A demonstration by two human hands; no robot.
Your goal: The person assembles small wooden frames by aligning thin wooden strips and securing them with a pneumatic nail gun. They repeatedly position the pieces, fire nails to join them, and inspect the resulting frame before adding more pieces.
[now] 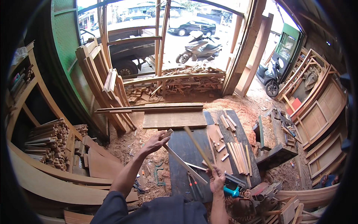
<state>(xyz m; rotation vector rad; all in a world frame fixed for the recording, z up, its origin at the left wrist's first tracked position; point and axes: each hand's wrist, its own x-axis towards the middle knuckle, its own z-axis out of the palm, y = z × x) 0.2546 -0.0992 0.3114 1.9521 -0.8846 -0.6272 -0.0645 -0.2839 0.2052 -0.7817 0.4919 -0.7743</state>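
My left hand [153, 143] is closed round the short stock of a try square, whose long pale blade [186, 165] slants down to the right over the dark workbench [182, 149]. In my right hand [216, 179] is a thin wooden strip [197, 143], its far end tilted up and to the left. Strip and blade are close together; whether they touch I cannot tell. Below the blade on the bench lie red-handled pliers [191, 183]. Beside my right hand is a teal tool [232, 192], partly hidden.
Cut strips [238, 158] and small wood pieces [222, 151] lie on the bench's right side. A wide board [171, 120] spans its far end. A green clamp [159, 175] rests among floor shavings to the left. Stacked timber [50, 142] and wooden frames [320, 104] line the sides.
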